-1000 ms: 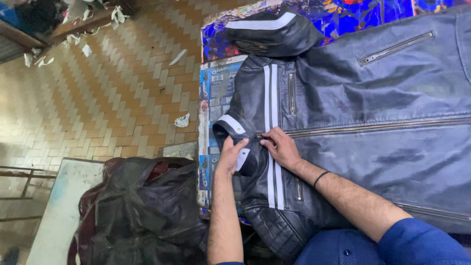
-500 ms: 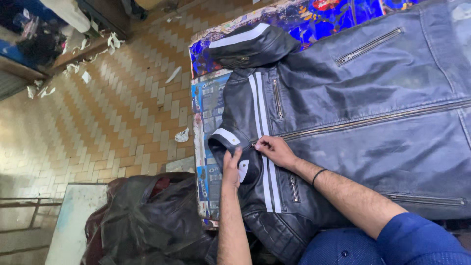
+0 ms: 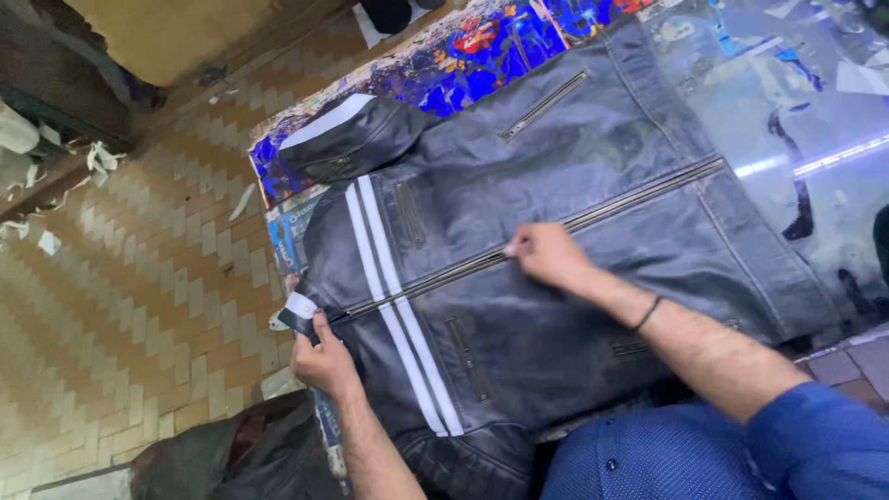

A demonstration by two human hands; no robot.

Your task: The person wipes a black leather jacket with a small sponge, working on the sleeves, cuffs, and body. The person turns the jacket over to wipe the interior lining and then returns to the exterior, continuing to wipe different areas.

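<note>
While a heap of dark leather (image 3: 231,458) lies at the near left on the tiled floor (image 3: 139,296), the person's left hand (image 3: 324,356) sits just to its right, at the left edge of the table, with fingers closed on the collar end (image 3: 298,313) of a black leather jacket (image 3: 556,231), pinching the white-tipped tab where the front zipper (image 3: 519,245) stops. Scraps of white paper (image 3: 97,159) lie scattered on the floor farther off to the left. The jacket is spread flat, front side up, across the table with its collar toward the left and its hem toward the right; two white stripes (image 3: 398,306) run across the chest from far to near, just right of the left hand. One sleeve (image 3: 352,139) is folded at the far left of the jacket, with a white band on it, lying over a bright blue patterned sheet (image 3: 482,51) that covers the table. Near the middle, the right hand (image 3: 546,255) rests on the zipper line, its fingertips (image 3: 512,248) pressed together on the zipper teeth, well apart from the left hand; whether they pinch the slider cannot be told. A dark band (image 3: 646,315) circles the right wrist, and a blue sleeve (image 3: 815,444) covers the arm at the near right. At the far right, the glossy tabletop (image 3: 815,111) shows beyond the jacket's hem
</note>
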